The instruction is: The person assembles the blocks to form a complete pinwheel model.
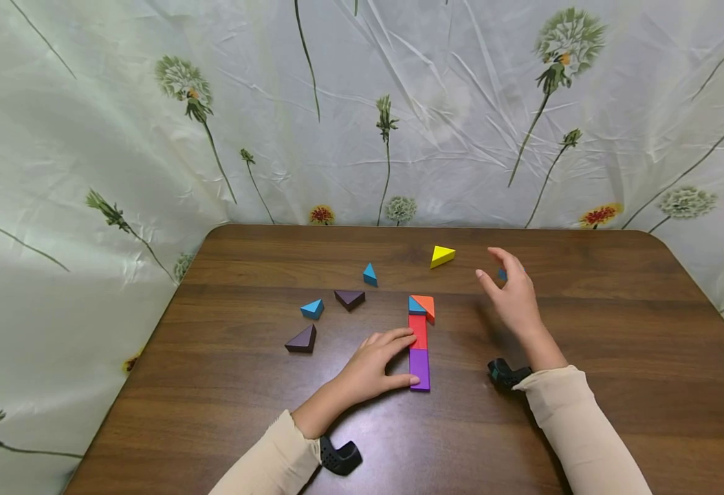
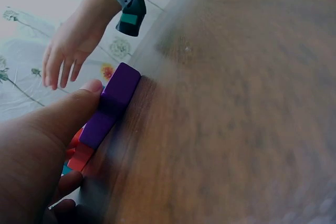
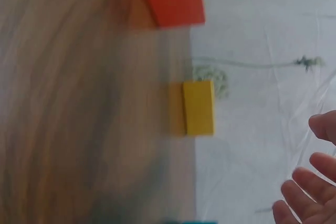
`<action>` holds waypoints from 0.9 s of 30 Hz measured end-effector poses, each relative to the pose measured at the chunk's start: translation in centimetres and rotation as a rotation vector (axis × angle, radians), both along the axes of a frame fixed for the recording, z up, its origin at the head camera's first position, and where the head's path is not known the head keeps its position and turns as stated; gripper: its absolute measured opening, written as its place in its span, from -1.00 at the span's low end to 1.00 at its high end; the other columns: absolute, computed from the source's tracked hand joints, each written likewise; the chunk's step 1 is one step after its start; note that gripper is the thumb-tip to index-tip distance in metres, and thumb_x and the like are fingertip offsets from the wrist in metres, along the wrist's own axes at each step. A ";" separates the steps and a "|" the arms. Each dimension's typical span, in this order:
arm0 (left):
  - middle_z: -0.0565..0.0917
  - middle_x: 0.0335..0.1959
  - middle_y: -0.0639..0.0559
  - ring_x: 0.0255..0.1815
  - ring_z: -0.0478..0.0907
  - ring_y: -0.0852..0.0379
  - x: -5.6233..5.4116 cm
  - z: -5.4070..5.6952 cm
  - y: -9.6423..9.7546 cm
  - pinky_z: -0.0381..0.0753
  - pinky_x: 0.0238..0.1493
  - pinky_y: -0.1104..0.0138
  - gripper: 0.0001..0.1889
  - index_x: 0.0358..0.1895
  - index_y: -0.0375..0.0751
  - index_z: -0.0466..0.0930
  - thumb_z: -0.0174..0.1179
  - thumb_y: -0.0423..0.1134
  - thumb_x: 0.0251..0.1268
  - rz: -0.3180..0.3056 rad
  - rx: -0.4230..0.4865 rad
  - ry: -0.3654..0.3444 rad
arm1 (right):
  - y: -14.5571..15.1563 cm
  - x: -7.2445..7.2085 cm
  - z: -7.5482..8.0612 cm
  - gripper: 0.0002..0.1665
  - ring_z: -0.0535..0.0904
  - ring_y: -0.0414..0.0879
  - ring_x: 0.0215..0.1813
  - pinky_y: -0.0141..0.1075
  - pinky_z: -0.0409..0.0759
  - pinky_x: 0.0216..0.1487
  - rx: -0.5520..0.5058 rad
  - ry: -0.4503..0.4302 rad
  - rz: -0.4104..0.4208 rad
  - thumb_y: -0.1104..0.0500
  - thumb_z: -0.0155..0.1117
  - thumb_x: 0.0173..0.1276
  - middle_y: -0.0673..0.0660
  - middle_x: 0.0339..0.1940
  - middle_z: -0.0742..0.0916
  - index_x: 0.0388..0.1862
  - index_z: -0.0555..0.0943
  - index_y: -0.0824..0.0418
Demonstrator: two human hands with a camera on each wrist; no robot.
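Observation:
In the head view a purple block [image 1: 420,371] and a red block [image 1: 420,331] lie end to end in a straight column. A blue triangular block [image 1: 416,307] and an orange triangular block [image 1: 426,304] meet at the column's far end. My left hand [image 1: 370,368] rests along the left side, its thumb tip at the purple block and its fingertips at the red one. My right hand [image 1: 515,295] is raised over the table on the right, fingers spread and holding nothing. Another blue block [image 1: 502,274] is partly hidden behind it.
A yellow triangular block [image 1: 442,256] lies near the table's back edge. Two blue triangular blocks [image 1: 370,275] and two dark triangular blocks [image 1: 302,339] are scattered left of the column. Behind the wooden table [image 1: 213,412] hangs a flowered cloth [image 1: 312,151].

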State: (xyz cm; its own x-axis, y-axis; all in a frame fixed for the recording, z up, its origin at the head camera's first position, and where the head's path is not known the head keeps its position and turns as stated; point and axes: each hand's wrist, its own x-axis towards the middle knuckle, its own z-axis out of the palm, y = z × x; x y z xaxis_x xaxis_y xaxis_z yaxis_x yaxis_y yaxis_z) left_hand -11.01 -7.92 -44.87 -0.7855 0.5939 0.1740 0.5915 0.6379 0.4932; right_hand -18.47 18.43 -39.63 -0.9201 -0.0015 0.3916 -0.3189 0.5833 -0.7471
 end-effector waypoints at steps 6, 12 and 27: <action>0.26 0.28 0.16 0.14 0.28 0.11 0.0 0.0 0.0 0.24 0.12 0.16 -0.29 0.27 -0.04 0.30 0.13 0.23 0.06 0.006 -0.003 -0.016 | 1.6 -0.6 -1.2 -0.42 0.24 0.22 0.23 0.07 0.19 0.15 0.002 0.020 -0.094 0.23 0.23 0.21 0.33 0.21 0.37 0.20 0.33 0.35; 0.27 0.28 0.15 0.15 0.28 0.10 0.1 0.0 0.0 0.24 0.11 0.14 -0.28 0.27 -0.05 0.31 0.11 0.24 0.06 0.004 -0.002 -0.005 | 2.8 -0.9 -2.1 -0.41 0.17 0.18 0.28 0.04 0.16 0.19 -0.061 0.009 -0.137 0.29 0.23 0.21 0.30 0.26 0.32 0.21 0.31 0.36; 0.28 0.27 0.15 0.11 0.30 0.11 0.1 0.1 0.0 0.25 0.10 0.17 -0.29 0.26 -0.05 0.32 0.13 0.23 0.06 0.004 0.005 0.001 | 4.6 -1.8 -3.8 -0.31 0.17 0.30 0.25 0.07 0.16 0.17 -0.090 -0.177 -0.142 0.29 0.17 0.25 0.39 0.28 0.25 0.31 0.14 0.38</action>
